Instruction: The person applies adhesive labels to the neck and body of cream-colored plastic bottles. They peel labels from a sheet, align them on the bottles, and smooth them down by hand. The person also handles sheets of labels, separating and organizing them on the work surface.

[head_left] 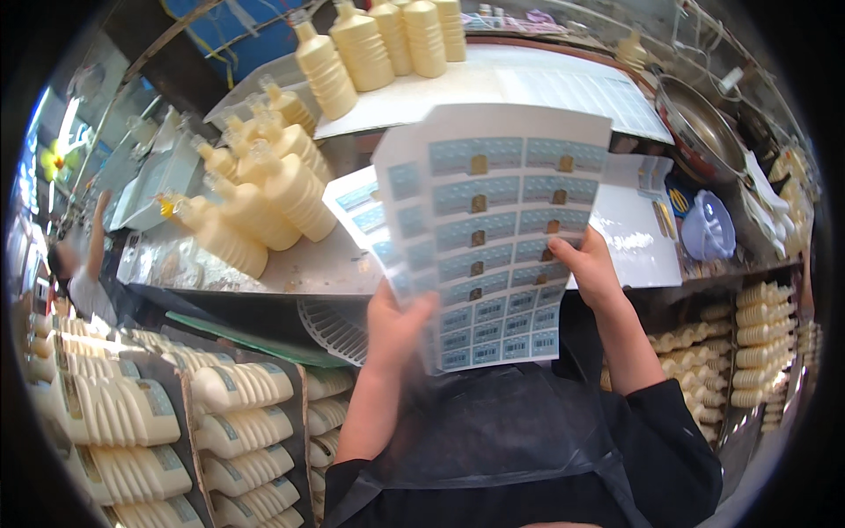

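Observation:
A large sheet of labels [502,264], printed with rows of blue-grey rectangles, is held up before me over the table's near edge. My right hand [591,264] grips its right edge, thumb on the printed face. At the left side my left hand [396,321] is smeared by motion, its fingers partly behind the paper, so its hold is unclear. Another white sheet with blue labels [359,207] sticks out behind on the left. Cream ribbed bottles [255,207] stand in a group on the table to the left of the sheets.
More cream bottles [365,48] stand on a white board [546,79] at the back. A lilac plastic basket [707,227] and a metal pan [700,123] are at right. Labelled bottles [242,387] lie stacked in racks at lower left. Another person [88,282] is at far left.

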`<action>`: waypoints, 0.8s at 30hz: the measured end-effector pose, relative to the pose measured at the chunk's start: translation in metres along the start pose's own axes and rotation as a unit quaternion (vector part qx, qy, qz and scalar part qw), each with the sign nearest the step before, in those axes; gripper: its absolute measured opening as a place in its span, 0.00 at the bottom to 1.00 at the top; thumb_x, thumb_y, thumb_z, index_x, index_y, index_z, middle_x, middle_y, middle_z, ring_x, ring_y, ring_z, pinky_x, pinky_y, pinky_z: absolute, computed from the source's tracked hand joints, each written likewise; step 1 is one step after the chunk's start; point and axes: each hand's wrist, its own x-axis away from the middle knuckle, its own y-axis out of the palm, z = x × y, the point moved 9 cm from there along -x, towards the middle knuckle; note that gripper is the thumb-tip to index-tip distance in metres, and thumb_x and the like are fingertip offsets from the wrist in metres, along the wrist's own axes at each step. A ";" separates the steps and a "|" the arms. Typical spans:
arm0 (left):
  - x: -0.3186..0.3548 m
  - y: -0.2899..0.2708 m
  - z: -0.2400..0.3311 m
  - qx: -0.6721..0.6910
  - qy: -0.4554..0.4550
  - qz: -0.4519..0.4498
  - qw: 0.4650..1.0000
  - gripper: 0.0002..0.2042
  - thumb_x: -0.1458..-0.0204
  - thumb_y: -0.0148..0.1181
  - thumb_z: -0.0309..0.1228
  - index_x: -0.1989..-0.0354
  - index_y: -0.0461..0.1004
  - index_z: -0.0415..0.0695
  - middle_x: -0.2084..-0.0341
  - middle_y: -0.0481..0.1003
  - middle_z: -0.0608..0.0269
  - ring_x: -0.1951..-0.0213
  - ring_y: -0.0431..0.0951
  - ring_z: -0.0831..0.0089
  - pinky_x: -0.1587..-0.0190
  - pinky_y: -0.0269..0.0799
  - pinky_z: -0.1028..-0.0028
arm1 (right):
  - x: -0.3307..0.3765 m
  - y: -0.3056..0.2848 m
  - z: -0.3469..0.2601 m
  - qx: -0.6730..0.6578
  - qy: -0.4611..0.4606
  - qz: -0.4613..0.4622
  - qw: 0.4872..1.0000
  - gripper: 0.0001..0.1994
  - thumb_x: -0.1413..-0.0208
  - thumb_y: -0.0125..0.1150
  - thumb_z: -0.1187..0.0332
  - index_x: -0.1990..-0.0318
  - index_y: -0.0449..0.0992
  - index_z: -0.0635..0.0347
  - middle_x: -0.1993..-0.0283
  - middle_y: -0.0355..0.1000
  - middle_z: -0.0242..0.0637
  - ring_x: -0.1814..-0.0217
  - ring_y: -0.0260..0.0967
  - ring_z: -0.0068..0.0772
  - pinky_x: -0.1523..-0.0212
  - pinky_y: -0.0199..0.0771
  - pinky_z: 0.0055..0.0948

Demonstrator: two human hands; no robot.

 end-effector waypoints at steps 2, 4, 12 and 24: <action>0.006 0.005 0.010 -0.064 0.003 -0.019 0.998 0.20 0.44 0.60 0.22 0.43 0.68 0.34 0.51 0.77 0.56 0.51 0.78 0.71 0.45 0.72 0.70 | -0.001 0.001 -0.002 0.017 -0.005 -0.010 1.000 0.15 0.39 0.62 0.71 0.47 0.73 0.68 0.52 0.77 0.39 0.53 0.75 0.28 0.51 0.76 0.31; 0.012 0.017 0.012 0.014 0.026 -0.066 0.997 0.23 0.45 0.57 0.22 0.39 0.66 0.33 0.46 0.75 0.53 0.46 0.76 0.66 0.39 0.68 0.65 | -0.001 0.005 -0.004 0.044 0.007 -0.020 0.999 0.16 0.40 0.62 0.69 0.47 0.72 0.67 0.54 0.76 0.40 0.56 0.75 0.30 0.56 0.79 0.32; 0.008 0.010 -0.003 0.126 0.092 -0.101 0.983 0.26 0.46 0.51 0.20 0.35 0.63 0.33 0.42 0.73 0.49 0.41 0.75 0.59 0.37 0.68 0.60 | 0.004 0.019 -0.011 -0.075 -0.006 -0.098 0.992 0.23 0.40 0.64 0.66 0.41 0.70 0.68 0.48 0.76 0.43 0.48 0.74 0.31 0.47 0.77 0.34; 0.013 -0.013 -0.007 0.140 0.065 -0.032 0.987 0.23 0.43 0.57 0.17 0.38 0.67 0.33 0.44 0.75 0.49 0.44 0.77 0.59 0.38 0.69 0.61 | 0.017 0.044 -0.050 0.032 -0.046 -0.100 0.993 0.15 0.40 0.61 0.75 0.46 0.76 0.68 0.55 0.81 0.43 0.53 0.76 0.26 0.49 0.75 0.30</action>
